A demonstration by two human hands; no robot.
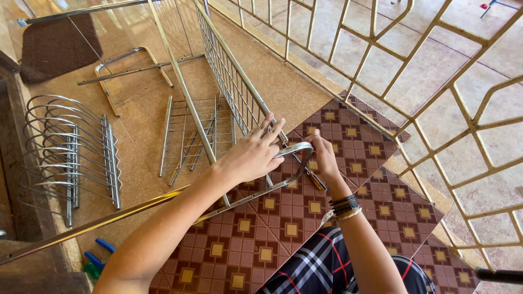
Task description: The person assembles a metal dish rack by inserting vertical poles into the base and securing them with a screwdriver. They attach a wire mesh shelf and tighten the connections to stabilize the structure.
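My left hand (253, 154) rests flat, fingers spread, on the curved end of a shiny metal U-shaped tube frame (297, 149) and on the lower edge of a long wire grid panel (231, 81). My right hand (323, 155) grips a screwdriver (313, 177) with a yellowish handle, its tip pointing at the joint where the curved tube meets the grid. Dark bracelets circle my right wrist. Both hands work over a brown patterned tile floor (261, 239).
A wire plate rack with curved loops (71, 147) lies at left. A flat wire shelf (190, 136) and another U-shaped tube (131, 60) lie behind. A yellow metal lattice railing (436, 81) runs along the right. Blue-handled tools (98, 253) lie at lower left.
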